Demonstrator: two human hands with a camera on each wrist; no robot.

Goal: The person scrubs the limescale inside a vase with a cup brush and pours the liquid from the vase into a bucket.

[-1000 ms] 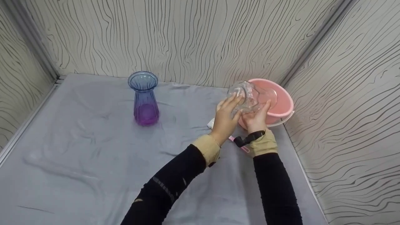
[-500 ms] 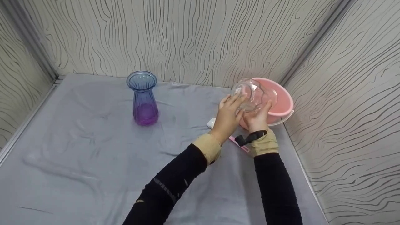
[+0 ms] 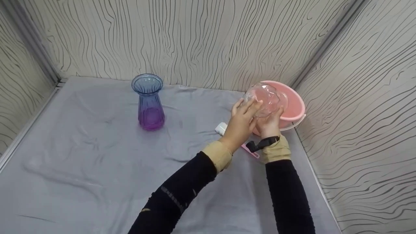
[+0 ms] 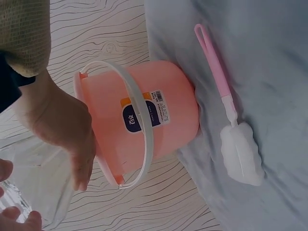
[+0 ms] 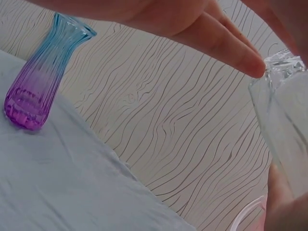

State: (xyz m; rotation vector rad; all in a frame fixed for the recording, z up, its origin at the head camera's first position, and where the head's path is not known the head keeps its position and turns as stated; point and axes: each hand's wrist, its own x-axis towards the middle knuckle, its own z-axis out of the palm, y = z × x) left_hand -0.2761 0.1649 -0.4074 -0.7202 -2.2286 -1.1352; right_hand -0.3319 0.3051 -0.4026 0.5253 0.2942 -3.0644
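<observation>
Held aloft over the near rim of a round pink plastic bucket [image 3: 292, 105] with a pale handle: a clear, faceted glass vase [image 3: 265, 99], tipped on its side, mouth toward the bucket, at about 2 o'clock on the table in the head view. Cupped from the 9 o'clock side by the left hand [image 3: 242, 123], fingers long and nearly straight, laid flat along the glass rather than wrapped round it. Supported from below, at 6 o'clock of the glass, by the right hand [image 3: 268, 125], fingers curled up around the underside, thumb raised on the right flank; black strap at that wrist. Both hands touching each other at the heel. In the right wrist view, one fingertip [image 5: 252, 65] touching the thick clear rim of the glass. In the left wrist view, the bucket's side seen with a printed white and blue label [image 4: 147, 113] under the handle. On the wrinkled grey cloth [image 3: 97, 162], just at 7 o'clock of the bucket, a pink-handled brush with a white sponge head [image 4: 240, 151], lying flat, partly hidden behind the forearms in the head view. Well apart at 10 o'clock, upright, a ribbed glass vase shading from blue at the flared mouth to purple at the base [image 3: 149, 102]. All around, walls with a wavy wood-grain pattern [image 3: 195, 39].
</observation>
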